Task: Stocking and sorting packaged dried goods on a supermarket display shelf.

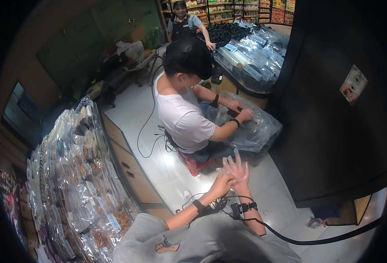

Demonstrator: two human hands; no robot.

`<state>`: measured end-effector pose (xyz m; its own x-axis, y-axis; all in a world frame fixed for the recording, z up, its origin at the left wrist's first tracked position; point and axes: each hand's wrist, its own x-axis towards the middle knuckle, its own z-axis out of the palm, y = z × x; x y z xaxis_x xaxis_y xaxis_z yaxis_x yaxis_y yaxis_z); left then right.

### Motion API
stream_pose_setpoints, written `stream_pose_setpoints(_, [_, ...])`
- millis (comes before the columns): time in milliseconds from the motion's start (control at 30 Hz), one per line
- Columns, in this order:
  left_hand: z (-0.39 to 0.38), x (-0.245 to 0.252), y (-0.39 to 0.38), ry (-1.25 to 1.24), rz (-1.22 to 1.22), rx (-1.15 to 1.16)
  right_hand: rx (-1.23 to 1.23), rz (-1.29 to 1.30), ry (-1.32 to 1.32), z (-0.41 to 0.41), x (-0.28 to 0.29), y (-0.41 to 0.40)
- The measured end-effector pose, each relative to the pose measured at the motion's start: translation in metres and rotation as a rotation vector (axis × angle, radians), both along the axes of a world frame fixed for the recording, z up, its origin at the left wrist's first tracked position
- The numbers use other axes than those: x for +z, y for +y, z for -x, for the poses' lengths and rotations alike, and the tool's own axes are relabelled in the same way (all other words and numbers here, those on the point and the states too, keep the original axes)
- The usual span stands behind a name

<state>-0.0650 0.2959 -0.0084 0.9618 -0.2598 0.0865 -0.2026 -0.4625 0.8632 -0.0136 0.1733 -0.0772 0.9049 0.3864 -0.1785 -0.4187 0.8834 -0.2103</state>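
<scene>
My right hand [237, 168] is raised with its fingers spread, and a thin clear plastic glove [229, 164] covers it. It holds nothing. At its wrist, my left hand [224, 184] pinches the glove's cuff between bent fingers; the left hand looks bare. Each wrist bears a black strap, and the one on the right carries a small device [246, 207]. Thin black cables [221, 202] hang bunched between my forearms. Just beyond my fingertips lies a large clear plastic bag [251, 141], which a seated co-worker's hands [244, 113] are working in.
The co-worker [183, 118] in white sits on a red stool [193, 164] ahead. Bagged dried goods [94, 184] fill a display at left. Another person [185, 24] stands by a counter with clear bags [255, 56]. A dark panel [331, 115] rises at right; a black cable [311, 242] crosses nearby.
</scene>
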Motion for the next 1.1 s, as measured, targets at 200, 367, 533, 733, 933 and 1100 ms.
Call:
stream_pose_setpoints(200, [0.003,-0.003,-0.001,0.052,-0.011,0.05,0.006,0.101,-0.045,-0.002,-0.009,0.002])
stream_pose_setpoints(367, [0.004,-0.006,-0.002,-0.061,0.006,-0.016,0.037,0.127,-0.107,-0.008,-0.022,0.001])
stream_pose_setpoints(533, [0.006,-0.011,0.001,-0.078,-0.011,-0.065,0.085,0.053,-0.106,-0.006,-0.019,0.002])
stream_pose_setpoints(733, [0.001,-0.01,0.004,0.111,0.094,-0.064,0.272,-0.324,-0.033,-0.006,-0.002,0.005])
stream_pose_setpoints(933, [0.004,-0.011,0.009,0.181,0.091,-0.079,0.293,-0.309,0.071,0.006,0.009,0.008])
stream_pose_setpoints(1100, [0.008,0.001,0.006,0.173,0.131,-0.047,0.31,-0.25,-0.046,0.009,0.009,0.007])
